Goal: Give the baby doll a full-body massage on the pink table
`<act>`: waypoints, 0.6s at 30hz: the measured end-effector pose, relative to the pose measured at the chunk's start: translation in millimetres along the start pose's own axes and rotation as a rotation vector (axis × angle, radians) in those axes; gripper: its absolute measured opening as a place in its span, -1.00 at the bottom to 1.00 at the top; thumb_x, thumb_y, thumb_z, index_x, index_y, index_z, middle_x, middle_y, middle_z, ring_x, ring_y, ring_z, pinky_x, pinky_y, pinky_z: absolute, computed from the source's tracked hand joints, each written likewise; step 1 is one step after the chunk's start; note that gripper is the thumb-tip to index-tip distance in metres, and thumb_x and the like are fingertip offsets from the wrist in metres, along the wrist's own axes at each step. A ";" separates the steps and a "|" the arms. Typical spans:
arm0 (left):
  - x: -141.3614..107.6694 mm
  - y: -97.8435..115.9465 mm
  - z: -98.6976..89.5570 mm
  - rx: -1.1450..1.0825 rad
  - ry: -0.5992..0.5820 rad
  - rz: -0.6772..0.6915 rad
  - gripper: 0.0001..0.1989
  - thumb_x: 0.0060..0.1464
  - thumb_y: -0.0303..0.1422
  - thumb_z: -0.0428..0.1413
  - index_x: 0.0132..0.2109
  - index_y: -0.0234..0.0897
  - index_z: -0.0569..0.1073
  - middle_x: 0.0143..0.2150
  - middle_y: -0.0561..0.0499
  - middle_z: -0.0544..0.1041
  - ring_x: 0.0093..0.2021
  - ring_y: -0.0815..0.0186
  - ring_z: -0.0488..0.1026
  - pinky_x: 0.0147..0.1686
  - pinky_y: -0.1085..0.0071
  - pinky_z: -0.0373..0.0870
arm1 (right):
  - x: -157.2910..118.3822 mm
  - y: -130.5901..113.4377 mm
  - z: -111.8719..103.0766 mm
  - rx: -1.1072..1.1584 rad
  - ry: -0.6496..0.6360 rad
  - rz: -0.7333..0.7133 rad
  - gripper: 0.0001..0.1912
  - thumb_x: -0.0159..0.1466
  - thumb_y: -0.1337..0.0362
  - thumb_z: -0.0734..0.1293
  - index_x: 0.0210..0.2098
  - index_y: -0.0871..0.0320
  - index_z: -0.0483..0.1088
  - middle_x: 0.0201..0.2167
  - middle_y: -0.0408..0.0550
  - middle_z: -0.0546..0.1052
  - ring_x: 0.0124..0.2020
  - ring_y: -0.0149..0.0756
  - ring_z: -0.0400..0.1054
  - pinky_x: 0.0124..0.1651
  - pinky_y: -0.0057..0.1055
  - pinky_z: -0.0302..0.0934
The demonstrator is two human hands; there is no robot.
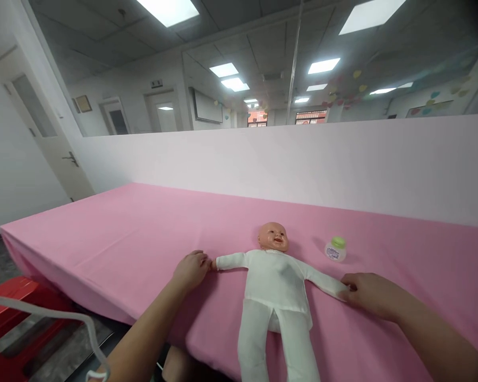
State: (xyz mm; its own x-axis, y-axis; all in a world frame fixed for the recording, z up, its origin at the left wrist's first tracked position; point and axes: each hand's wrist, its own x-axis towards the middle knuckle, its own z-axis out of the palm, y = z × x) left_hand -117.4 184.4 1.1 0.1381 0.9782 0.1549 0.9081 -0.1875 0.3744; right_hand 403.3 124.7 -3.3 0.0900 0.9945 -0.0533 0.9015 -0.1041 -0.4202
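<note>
A baby doll (pixel 278 281) with a hard plastic head and a white cloth body lies on its back, arms spread wide and legs toward me. My left hand (pixel 191 269) is closed around the small hand of the doll's arm on the left. On the other side, my right hand (pixel 368 293) pinches the end of the doll's other sleeve, hiding that doll hand. Near the doll's head, to the right, stands a small clear jar (pixel 335 250) with a green lid and a printed label.
A pink cloth (pixel 115 239) covers the table, which meets a low white wall (pixel 263 164) with glass above. Red plastic stools (pixel 32 302) stand at the lower left. A white cable (pixel 63 314) hangs near my left forearm. A door (pixel 43 122) is at the far left.
</note>
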 end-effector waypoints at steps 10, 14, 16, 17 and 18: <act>-6.1 -11.5 3.6 -0.138 -0.011 0.040 -0.89 0.11 -0.27 0.19 -0.26 -0.19 0.48 -0.12 -0.10 0.59 -0.12 0.08 0.52 -0.22 0.30 0.28 | -32.3 0.4 5.4 0.038 -0.012 0.014 -0.73 0.07 -0.01 0.42 -0.48 0.01 0.36 -0.44 -0.04 0.51 -0.38 0.01 0.43 -0.33 -0.21 0.19; -7.4 -13.3 2.2 -0.149 -0.029 -0.008 -0.85 0.09 -0.29 0.21 -0.18 -0.20 0.50 -0.11 -0.11 0.60 -0.13 0.07 0.53 -0.22 0.29 0.31 | -43.3 3.8 13.3 0.157 0.082 0.070 -0.74 0.07 -0.02 0.41 -0.36 -0.01 0.43 -0.41 -0.04 0.54 -0.34 0.05 0.44 -0.31 -0.19 0.22; -8.1 -11.9 0.5 -0.178 -0.026 -0.033 -0.81 0.09 -0.27 0.21 -0.13 -0.19 0.51 -0.10 -0.10 0.61 -0.13 0.07 0.54 -0.24 0.30 0.32 | -48.3 3.7 16.8 0.233 0.113 0.087 -0.70 0.06 -0.03 0.41 -0.30 -0.01 0.44 -0.39 -0.03 0.55 -0.33 0.03 0.45 -0.30 -0.20 0.23; -8.5 -10.9 -0.4 -0.195 -0.023 -0.038 -0.79 0.10 -0.27 0.21 -0.11 -0.17 0.51 -0.11 -0.09 0.62 -0.14 0.07 0.54 -0.25 0.30 0.32 | -50.4 3.0 18.1 0.266 0.112 0.094 -0.68 0.06 -0.04 0.41 -0.30 0.00 0.44 -0.39 -0.03 0.55 -0.34 0.01 0.44 -0.31 -0.21 0.23; -8.8 -9.8 -1.3 -0.218 -0.018 -0.037 -0.79 0.10 -0.27 0.20 -0.10 -0.16 0.51 -0.13 -0.07 0.62 -0.16 0.08 0.54 -0.26 0.30 0.33 | -52.2 1.9 18.8 0.295 0.105 0.101 -0.67 0.06 -0.05 0.41 -0.32 0.02 0.42 -0.40 -0.03 0.55 -0.36 -0.02 0.42 -0.33 -0.22 0.22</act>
State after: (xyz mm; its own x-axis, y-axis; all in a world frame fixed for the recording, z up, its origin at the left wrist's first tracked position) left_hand -128.0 177.5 -2.8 0.1150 0.9858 0.1222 0.8060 -0.1645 0.5687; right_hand 392.4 72.3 -18.4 0.2298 0.9730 -0.0204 0.7255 -0.1853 -0.6628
